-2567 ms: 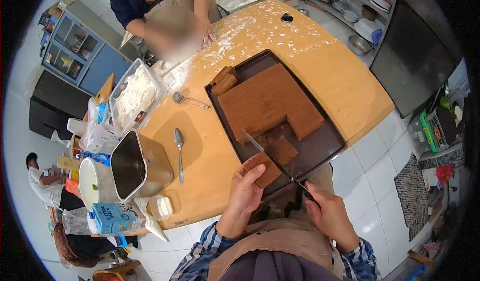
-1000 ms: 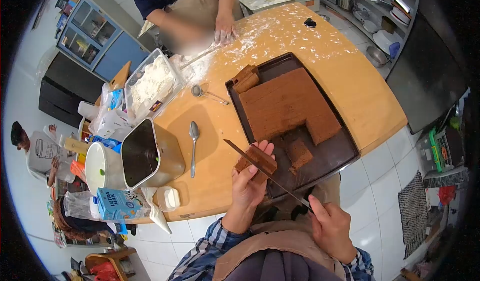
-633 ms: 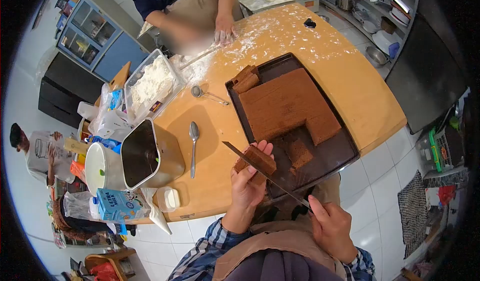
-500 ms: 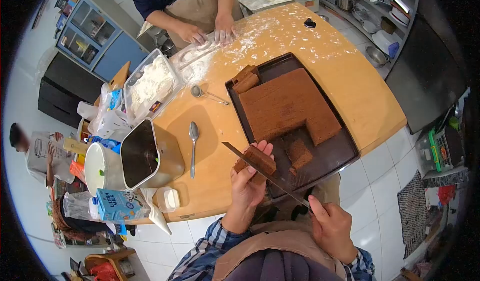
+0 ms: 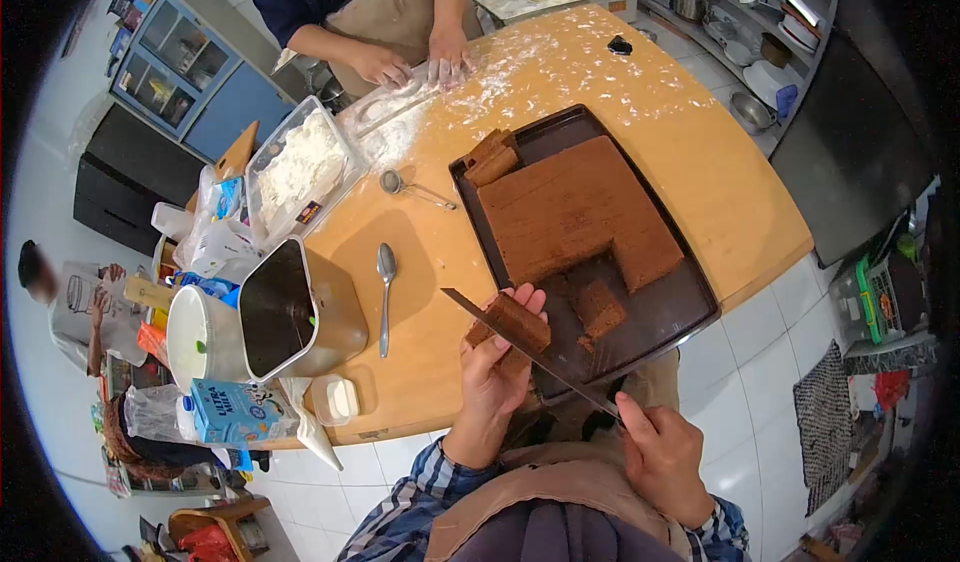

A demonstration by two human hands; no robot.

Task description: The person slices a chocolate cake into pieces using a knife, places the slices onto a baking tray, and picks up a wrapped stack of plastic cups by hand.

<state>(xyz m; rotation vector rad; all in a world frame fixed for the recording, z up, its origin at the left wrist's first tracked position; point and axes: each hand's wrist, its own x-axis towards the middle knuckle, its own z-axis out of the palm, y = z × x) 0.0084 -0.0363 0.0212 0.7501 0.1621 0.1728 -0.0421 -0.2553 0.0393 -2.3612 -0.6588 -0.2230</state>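
A piece of brown sponge cake rests in my left hand, with fingers behind it and the thumb in front. My right hand grips the handle of a long knife, whose blade slants up to the left across the piece. Whether the blade has entered the cake, I cannot tell. Beyond my hands, a dark baking tray bears a large chocolate cake slab with a cut-out corner. A loose cake piece lies in that gap, and narrow strips sit at the tray's far left corner.
Left on the table are a spoon, a small strainer, a metal tin, a white bucket, a milk carton and a flour tub. Across the table a co-worker's floury hands press dough.
My hands, the knife and the cake piece hold almost the same position. Only a very slight shift of the view shows.
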